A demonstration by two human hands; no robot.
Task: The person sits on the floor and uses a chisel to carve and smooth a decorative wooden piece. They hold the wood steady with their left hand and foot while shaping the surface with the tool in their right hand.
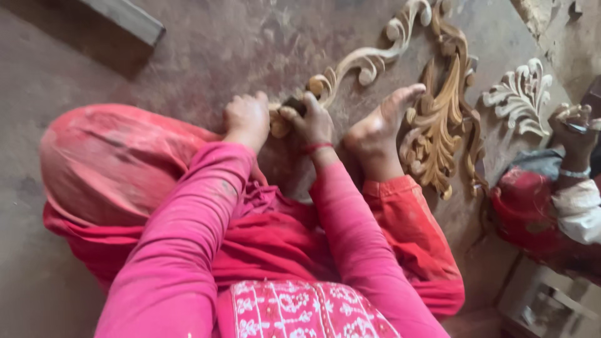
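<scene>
A long carved wooden scroll ornament [369,57] lies on the dusty floor, curling from its near end toward the far right. My left hand [247,119] grips the ornament's near end. My right hand [311,119] presses a small dark sanding pad [294,103] against the carving just beside it. My bare foot [379,128] rests on the floor to the right of both hands. Pink sleeves cover both of my arms, and my red-clad knee sits at the left.
A darker carved leaf panel [441,119] lies right of my foot. A pale carved piece [521,94] is farther right. Another person's hand [573,128] works at the right edge. A wooden plank [128,19] lies top left.
</scene>
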